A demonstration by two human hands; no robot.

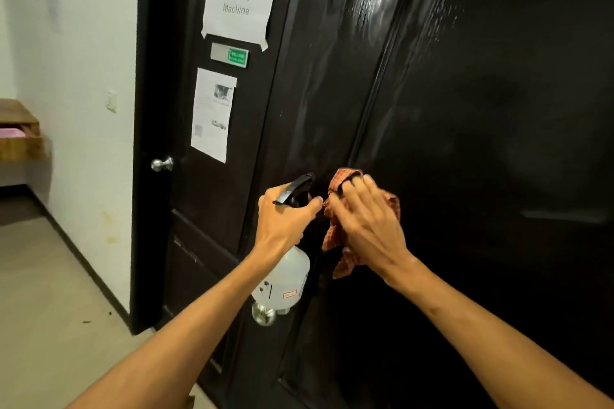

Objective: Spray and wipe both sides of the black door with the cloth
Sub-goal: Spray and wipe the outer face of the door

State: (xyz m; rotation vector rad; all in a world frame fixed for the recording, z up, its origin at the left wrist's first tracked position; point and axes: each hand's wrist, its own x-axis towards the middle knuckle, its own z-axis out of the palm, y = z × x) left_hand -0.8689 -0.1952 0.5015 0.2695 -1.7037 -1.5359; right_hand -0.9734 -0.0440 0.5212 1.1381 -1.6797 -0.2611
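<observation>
Wiping black door (465,143), bottle in other hand.
Right hand (368,226) is pressing the orange checked cloth (332,236) flat on the panel, fingers spread; left hand (282,222) is gripping the spray bottle (285,276) neck just beside it, above a knob (264,314).
</observation>
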